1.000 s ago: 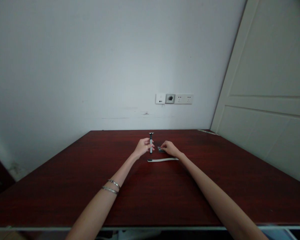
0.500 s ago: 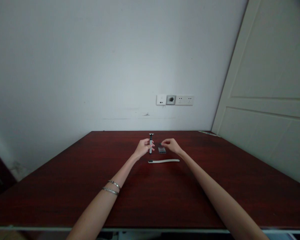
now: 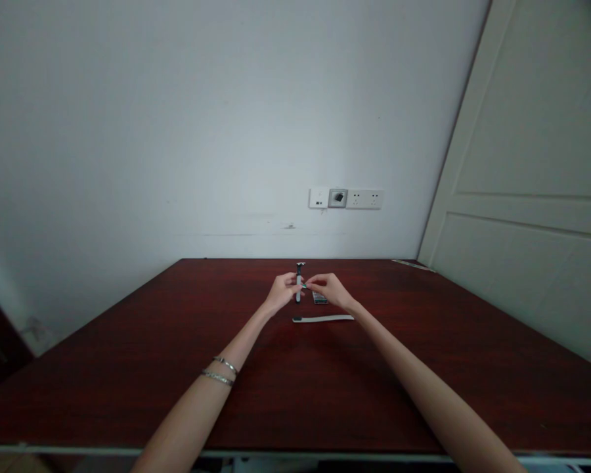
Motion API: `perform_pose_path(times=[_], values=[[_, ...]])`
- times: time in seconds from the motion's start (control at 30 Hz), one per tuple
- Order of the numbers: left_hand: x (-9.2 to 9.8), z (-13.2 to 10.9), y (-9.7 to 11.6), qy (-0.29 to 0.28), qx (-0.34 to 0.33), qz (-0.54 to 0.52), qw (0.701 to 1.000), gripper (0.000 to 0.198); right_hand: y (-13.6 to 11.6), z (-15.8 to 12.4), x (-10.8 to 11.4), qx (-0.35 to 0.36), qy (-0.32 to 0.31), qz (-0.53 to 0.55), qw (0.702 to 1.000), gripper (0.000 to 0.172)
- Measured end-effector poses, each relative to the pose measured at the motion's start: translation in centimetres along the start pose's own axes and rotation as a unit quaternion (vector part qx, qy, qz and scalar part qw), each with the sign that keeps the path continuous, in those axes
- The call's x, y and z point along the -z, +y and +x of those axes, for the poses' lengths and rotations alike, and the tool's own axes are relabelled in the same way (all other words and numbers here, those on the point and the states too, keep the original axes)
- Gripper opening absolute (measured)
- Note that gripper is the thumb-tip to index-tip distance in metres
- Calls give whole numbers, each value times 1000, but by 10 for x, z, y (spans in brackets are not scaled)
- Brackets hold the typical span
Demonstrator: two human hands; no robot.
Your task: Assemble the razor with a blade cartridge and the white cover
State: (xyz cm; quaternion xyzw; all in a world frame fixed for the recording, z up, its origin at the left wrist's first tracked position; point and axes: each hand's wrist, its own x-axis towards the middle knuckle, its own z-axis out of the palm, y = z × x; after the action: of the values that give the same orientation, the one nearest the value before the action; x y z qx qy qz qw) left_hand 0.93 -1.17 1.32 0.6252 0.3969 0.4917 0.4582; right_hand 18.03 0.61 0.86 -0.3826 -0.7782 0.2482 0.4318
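My left hand (image 3: 282, 291) is closed around a small white razor (image 3: 299, 279), held upright with its dark head on top. My right hand (image 3: 329, 290) is pinched on a tiny dark piece that I cannot make out, and its fingertips touch the razor's handle. Just behind the right hand a small dark cartridge holder (image 3: 320, 298) lies on the dark red table (image 3: 295, 381). A second long white handle (image 3: 322, 318) lies flat on the table, a little nearer to me than both hands.
A white wall with a row of sockets (image 3: 346, 198) rises behind the table's far edge. A white door (image 3: 536, 197) stands at the right. Two bracelets (image 3: 220, 369) circle my left wrist.
My right hand lifted off the small holder on the table with a tiny piece pinched in it and moved left to the upright razor. My left hand held the razor still.
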Motion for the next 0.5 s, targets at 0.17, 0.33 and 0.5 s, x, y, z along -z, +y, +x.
perform_pose_path(times=[0.17,0.33,0.5], values=[[1,0,-1,-4,0,-2,1000,20,-3,-1,-3,21,12,-29,999,19],[5,3,-1,0,-3,-9,1000,20,-16,-6,9,94,30,-99,990,21],[10,3,0,5,-3,-17,1000,20,-24,-10,23,180,18,-200,963,19]])
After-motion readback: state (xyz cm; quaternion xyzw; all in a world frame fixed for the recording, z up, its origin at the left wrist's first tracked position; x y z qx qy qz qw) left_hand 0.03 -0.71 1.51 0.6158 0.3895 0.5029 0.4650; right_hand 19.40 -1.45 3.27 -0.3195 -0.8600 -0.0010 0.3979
